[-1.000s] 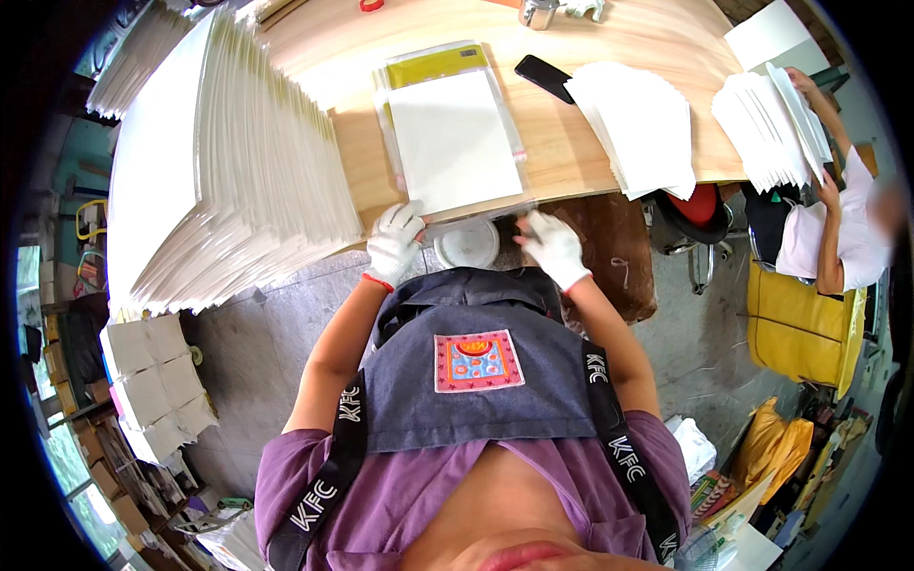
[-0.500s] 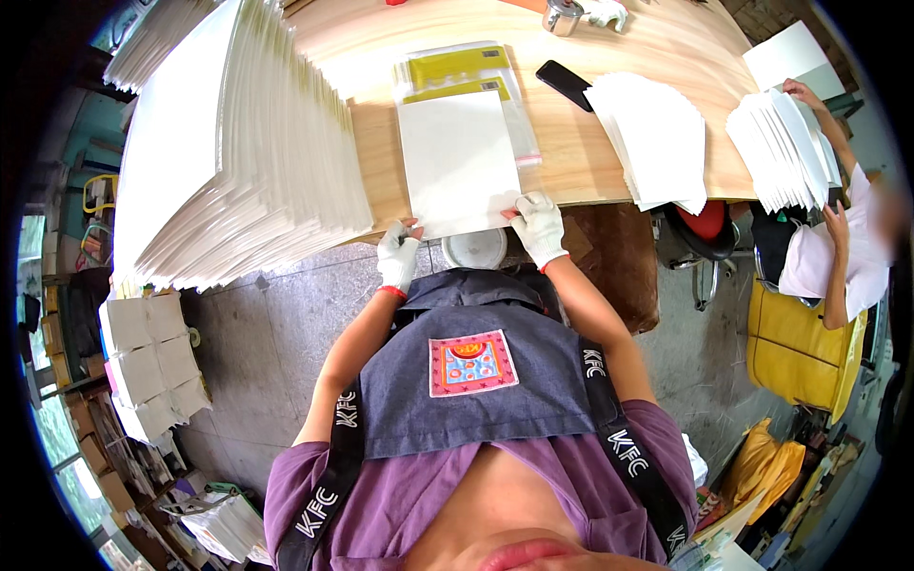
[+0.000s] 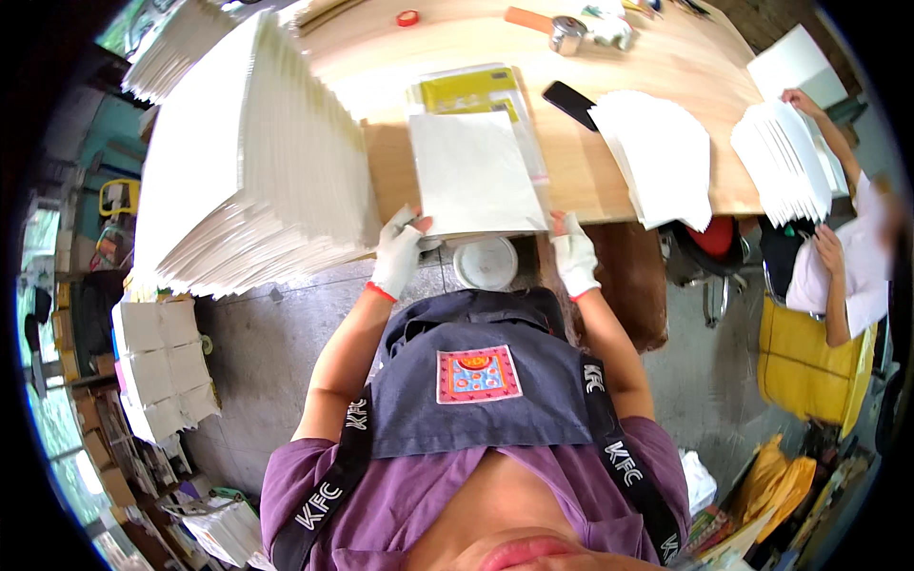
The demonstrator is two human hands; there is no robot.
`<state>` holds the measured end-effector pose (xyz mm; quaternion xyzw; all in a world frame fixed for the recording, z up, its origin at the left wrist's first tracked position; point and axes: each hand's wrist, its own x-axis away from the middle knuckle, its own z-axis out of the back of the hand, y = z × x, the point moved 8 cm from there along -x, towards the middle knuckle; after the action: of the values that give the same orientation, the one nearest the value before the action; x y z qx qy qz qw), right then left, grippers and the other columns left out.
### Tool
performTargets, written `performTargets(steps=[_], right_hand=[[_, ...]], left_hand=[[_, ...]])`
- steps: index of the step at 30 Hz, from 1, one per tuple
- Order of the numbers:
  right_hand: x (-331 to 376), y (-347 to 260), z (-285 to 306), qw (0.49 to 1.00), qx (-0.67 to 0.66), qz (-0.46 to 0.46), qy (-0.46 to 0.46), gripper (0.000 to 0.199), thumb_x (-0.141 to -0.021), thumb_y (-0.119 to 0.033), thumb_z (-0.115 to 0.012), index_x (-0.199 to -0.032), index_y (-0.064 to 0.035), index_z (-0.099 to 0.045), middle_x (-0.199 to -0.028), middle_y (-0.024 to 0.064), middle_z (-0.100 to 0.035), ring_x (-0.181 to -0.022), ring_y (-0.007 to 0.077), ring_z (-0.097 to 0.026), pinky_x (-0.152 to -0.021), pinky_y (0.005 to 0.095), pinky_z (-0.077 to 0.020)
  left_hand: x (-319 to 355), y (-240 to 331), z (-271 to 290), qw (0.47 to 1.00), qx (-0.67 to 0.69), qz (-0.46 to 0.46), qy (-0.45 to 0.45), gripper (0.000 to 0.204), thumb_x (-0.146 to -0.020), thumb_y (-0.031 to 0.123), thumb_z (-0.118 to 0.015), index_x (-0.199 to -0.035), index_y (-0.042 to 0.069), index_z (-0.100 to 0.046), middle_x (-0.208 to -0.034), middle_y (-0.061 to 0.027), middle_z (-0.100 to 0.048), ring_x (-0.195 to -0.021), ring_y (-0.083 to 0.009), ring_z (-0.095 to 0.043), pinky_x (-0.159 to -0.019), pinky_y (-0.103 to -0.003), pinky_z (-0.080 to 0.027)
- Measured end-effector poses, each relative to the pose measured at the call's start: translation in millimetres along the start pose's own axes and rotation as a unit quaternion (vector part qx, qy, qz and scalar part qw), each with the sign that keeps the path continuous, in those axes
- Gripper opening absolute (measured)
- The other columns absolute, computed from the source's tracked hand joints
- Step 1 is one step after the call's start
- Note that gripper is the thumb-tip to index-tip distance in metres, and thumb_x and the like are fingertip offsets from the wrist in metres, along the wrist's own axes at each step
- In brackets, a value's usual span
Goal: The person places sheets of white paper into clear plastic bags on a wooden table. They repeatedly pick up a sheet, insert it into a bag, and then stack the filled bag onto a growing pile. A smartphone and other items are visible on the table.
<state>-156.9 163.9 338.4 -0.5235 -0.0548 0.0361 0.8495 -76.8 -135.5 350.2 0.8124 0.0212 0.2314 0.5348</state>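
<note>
A white sheet (image 3: 476, 176) lies at the table's near edge, apparently in a clear plastic bag. Beneath it, more clear bags (image 3: 466, 90) with yellow-green print show at the far end. My left hand (image 3: 398, 252), in a white glove with bare fingertips, closes on the bag's near left corner, thumb above and fingers below. At its near right corner is my right hand (image 3: 574, 252), gloved the same way, its fingertips together by the bag's edge. Their grip there is too small to make out.
A tall stack of sleeved white sheets (image 3: 205, 157) rises at the left. Rightward lie a black phone (image 3: 569, 103) and fanned white sheets (image 3: 657, 157). A metal cup (image 3: 567, 36) and red tape roll (image 3: 407, 18) are farther back. A co-worker (image 3: 847, 257) handles sheets (image 3: 781, 157) at far right.
My right hand has shifted right and turned more upright at the bag's corner. My left hand stays at the left corner. The whole view has shifted slightly, bringing the red tape roll into sight.
</note>
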Motion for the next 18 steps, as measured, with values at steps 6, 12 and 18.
performTargets(steps=[6, 12, 18], right_hand=[[15.5, -7.5, -51.5, 0.895, -0.366, -0.128, -0.219, 0.029, -0.095, -0.028, -0.053, -0.104, -0.0017, -0.061, -0.088, 0.0006, -0.063, -0.073, 0.0105, -0.057, -0.064, 0.0239, -0.0459], [-3.1, -217.8, -66.9, 0.87, -0.431, 0.011, -0.242, 0.022, -0.092, -0.026, -0.057, -0.089, -0.0041, -0.061, -0.074, -0.0051, -0.057, -0.066, 0.003, -0.052, -0.056, 0.0197, -0.0401], [-6.1, -405.6, -123.5, 0.861, -0.292, 0.131, -0.395, 0.027, -0.089, -0.028, -0.06, -0.075, -0.0054, -0.061, -0.061, -0.0035, -0.053, -0.053, 0.0034, -0.047, -0.048, 0.02, -0.0358]], left_hand=[[85.1, 141.2, -67.0, 0.947, -0.275, -0.147, -0.071, 0.028, -0.085, 0.014, -0.064, -0.11, 0.002, -0.059, -0.082, -0.0035, -0.061, -0.07, -0.0088, -0.056, -0.061, -0.024, -0.047], [215.6, 284.3, -7.6, 0.802, -0.385, -0.443, 0.109, 0.029, -0.079, 0.015, -0.062, -0.104, 0.0, -0.062, -0.075, -0.0016, -0.058, -0.063, -0.0101, -0.053, -0.058, -0.024, -0.043], [229.3, 375.8, 103.8, 0.737, -0.333, -0.462, 0.364, 0.029, -0.092, 0.017, -0.053, -0.114, -0.001, -0.061, -0.1, -0.0064, -0.062, -0.086, -0.0116, -0.057, -0.076, -0.022, -0.045]])
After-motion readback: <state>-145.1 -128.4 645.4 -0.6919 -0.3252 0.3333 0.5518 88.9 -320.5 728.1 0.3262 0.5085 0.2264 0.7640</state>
